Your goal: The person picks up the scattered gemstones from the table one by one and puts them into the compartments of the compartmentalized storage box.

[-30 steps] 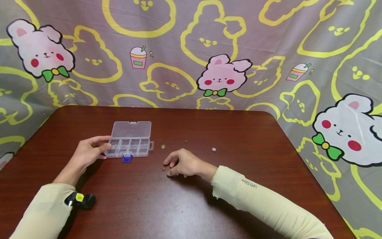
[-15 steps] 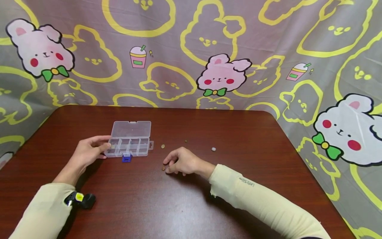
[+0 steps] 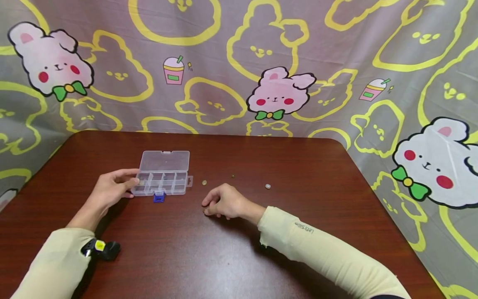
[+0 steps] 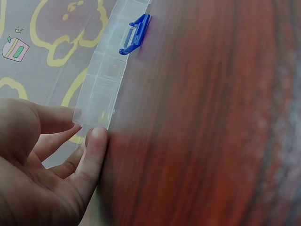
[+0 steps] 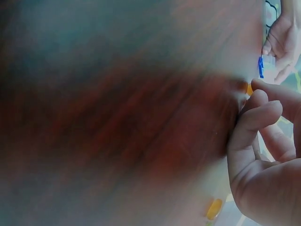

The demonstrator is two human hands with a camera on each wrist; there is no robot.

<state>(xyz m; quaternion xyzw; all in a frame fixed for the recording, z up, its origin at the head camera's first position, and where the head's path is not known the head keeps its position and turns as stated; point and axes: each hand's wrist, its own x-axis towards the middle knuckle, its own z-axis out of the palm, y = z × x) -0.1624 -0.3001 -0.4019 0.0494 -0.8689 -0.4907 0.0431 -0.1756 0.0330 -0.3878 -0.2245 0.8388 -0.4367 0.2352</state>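
A clear plastic compartment box (image 3: 159,182) lies with its lid up on the table, its blue latch (image 3: 158,197) facing me. My left hand (image 3: 112,188) grips the box's left end between thumb and fingers. Something small and yellowish (image 4: 103,114) shows through the wall of the end compartment in the left wrist view. Right of the box, my right hand (image 3: 228,202) has thumb and forefinger around a small orange-brown bead-like piece (image 5: 249,88) at the tabletop. In the head view the fingertips cover most of that piece; its exact kind is unclear.
Three other small pieces lie behind the right hand: a yellowish one (image 3: 204,182), a tiny greenish one (image 3: 233,176) and a whitish one (image 3: 267,186). The brown table (image 3: 291,162) ends at a patterned curtain (image 3: 209,50) behind and to the sides.
My right hand has shifted slightly left, and its thumb and forefinger have come around the brown piece, which showed beside them earlier. The left hand and the box have stayed in place.
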